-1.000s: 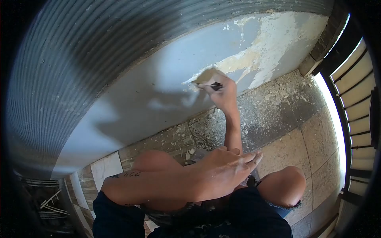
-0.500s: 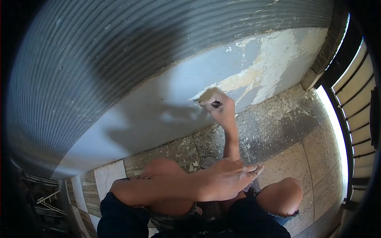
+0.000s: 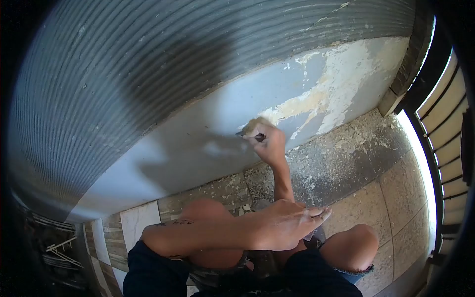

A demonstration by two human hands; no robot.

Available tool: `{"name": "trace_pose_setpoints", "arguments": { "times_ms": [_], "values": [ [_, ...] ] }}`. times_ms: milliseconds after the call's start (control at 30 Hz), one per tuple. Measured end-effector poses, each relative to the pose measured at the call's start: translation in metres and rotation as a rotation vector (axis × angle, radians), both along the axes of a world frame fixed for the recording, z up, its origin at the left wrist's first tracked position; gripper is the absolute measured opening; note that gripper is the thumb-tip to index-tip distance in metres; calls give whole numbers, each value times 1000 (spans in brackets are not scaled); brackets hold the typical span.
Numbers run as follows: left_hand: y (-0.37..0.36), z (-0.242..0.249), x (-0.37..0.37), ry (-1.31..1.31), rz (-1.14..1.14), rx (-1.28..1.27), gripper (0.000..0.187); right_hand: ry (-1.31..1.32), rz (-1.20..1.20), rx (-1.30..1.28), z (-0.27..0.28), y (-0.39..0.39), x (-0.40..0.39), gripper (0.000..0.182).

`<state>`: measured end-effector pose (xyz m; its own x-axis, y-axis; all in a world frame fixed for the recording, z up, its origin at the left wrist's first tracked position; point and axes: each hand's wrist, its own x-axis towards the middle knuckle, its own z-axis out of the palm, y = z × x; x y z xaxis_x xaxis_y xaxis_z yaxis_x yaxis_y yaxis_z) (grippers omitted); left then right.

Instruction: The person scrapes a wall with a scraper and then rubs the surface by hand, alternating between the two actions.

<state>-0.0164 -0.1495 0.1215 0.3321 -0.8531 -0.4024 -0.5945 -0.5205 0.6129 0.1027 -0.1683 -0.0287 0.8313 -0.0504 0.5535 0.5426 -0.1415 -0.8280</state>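
Observation:
My right hand [image 3: 269, 143] is closed around a small scraper [image 3: 241, 133]; its dark tip is at the painted lower wall [image 3: 213, 106], beside the left end of a peeled patch [image 3: 302, 103]. A blurred tan shape shows just above these fingers, too smeared to make out. My left forearm lies across my knees, and my left hand [image 3: 292, 225] rests over my right forearm with its fingers stretched out to the right, nothing visibly held.
Ridged grey wall [image 3: 163, 64] curves above the smooth painted band. Paint flakes [image 3: 341, 153] litter the floor along the wall's foot. Tan tiles [image 3: 361, 213] lie at the right, beside a dark barred gate [image 3: 429, 148]. A dark metal rack [image 3: 59, 247] stands at lower left.
My right hand and the scraper have moved slightly left and down along the wall. My left hand has barely shifted, its fingers still stretched out.

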Motion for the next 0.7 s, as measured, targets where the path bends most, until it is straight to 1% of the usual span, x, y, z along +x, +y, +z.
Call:
{"name": "trace_pose_setpoints", "arguments": {
  "times_ms": [33,67,167,233,300,367,400,433,500,533,633,667,700],
  "values": [
    [2,1,1,-7,1,4,70,-34,22,-83,4,2,-2,11],
    [4,0,0,-26,7,10,70,39,39,-40,-10,3,1,13],
    [9,-2,-1,-50,12,-10,69,84,-10,-2,-2,-3,-1,17],
    [11,-5,-2,-62,19,-33,68,113,25,-31,-5,-8,-1,17],
    [15,-12,-4,-15,89,-27,67,138,63,-53,-12,-13,1,18],
    [15,0,-2,14,100,-5,67,207,58,112,-28,-19,6,16],
    [15,4,-1,44,109,15,66,223,94,235,-25,-24,4,13],
    [17,2,-1,47,112,14,66,226,96,234,-21,-25,3,13],
    [19,-5,-4,6,106,-61,67,255,8,179,-15,-27,1,13],
    [19,-7,-4,13,104,-63,67,83,53,110,-12,-10,5,12],
    [16,-9,-1,23,83,-83,67,83,11,49,4,-17,2,13],
    [16,-8,0,-24,61,-65,68,79,13,50,4,-15,6,13],
    [15,-7,-1,-63,43,-50,68,24,90,115,2,-15,9,14]
  ]
}}
